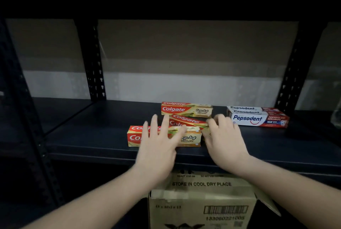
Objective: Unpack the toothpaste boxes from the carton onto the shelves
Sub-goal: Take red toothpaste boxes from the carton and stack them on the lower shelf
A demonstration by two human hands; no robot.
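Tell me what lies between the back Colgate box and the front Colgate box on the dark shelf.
Head view: a third, tilted red-and-gold Colgate box, with the right hand at its end.

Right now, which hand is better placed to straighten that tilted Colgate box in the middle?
Probably the right hand: its fingers already pinch the tilted box's end. The left hand lies open over the front box.

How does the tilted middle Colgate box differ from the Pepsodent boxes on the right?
The middle red-and-gold Colgate box lies skewed, under both hands; the white-and-red Pepsodent boxes lie square and untouched. The Colgate box is partly hidden; the Pepsodent fronts show fully. Both are long cartons on the dark shelf.
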